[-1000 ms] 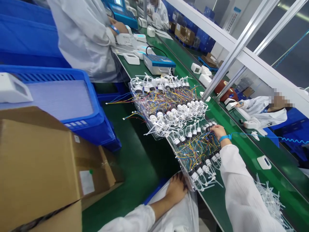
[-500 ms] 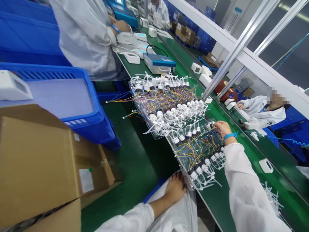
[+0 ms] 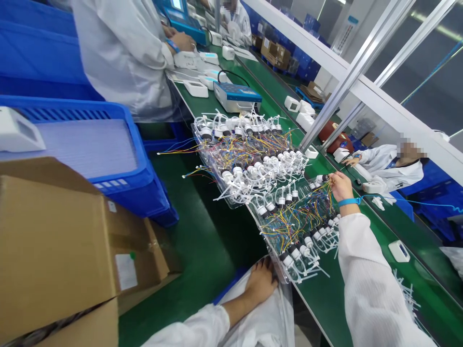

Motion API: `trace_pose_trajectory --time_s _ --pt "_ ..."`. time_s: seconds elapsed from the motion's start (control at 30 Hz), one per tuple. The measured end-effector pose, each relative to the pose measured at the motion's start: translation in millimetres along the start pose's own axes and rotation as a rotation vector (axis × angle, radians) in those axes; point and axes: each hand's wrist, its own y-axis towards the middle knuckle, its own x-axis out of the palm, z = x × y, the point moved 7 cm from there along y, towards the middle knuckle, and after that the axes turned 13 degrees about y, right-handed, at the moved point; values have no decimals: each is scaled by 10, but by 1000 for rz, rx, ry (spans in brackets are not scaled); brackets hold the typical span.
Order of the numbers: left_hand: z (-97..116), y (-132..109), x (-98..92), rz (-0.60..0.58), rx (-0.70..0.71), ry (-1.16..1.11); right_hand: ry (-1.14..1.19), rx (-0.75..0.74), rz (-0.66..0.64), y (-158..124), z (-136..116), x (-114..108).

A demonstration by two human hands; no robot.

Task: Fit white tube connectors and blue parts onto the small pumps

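Note:
My right hand (image 3: pixel 340 186), a blue wrist strap below it, is pinched at the far corner of the nearer clear plastic tray (image 3: pixel 274 262). Its fingertips close on the dark end of a small black-and-white pump (image 3: pixel 321 178), beside yellow wires. In that tray lie rows of similar pumps (image 3: pixel 294 252) with white tubes and coloured wires. Flat on my lap, close to the tray's near edge, rests my left hand (image 3: pixel 262 283), open and holding nothing. A second, fuller tray (image 3: pixel 216 176) of the same parts sits just beyond.
An open cardboard box (image 3: pixel 54 250) and a blue crate (image 3: pixel 135 130) stand at the left. The green bench (image 3: pixel 318 294) carries a blue-topped instrument (image 3: pixel 237 94) and white devices (image 3: pixel 399 251). A metal post (image 3: pixel 343 82) rises behind the trays. Co-workers sit across and farther along.
My right hand has shifted slightly up and to the right, and the pump at its fingertips now shows more plainly. My left hand stays on my lap.

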Motion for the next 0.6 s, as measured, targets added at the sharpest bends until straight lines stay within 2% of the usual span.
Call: trace_pose_trajectory --time_s 0.3,0.6 --pt "18 -4 -12 -7 4 24 201 -101 40 124 -390 -11" --pt "25 -11 -14 -26 18 34 310 -151 62 263 -652 108"
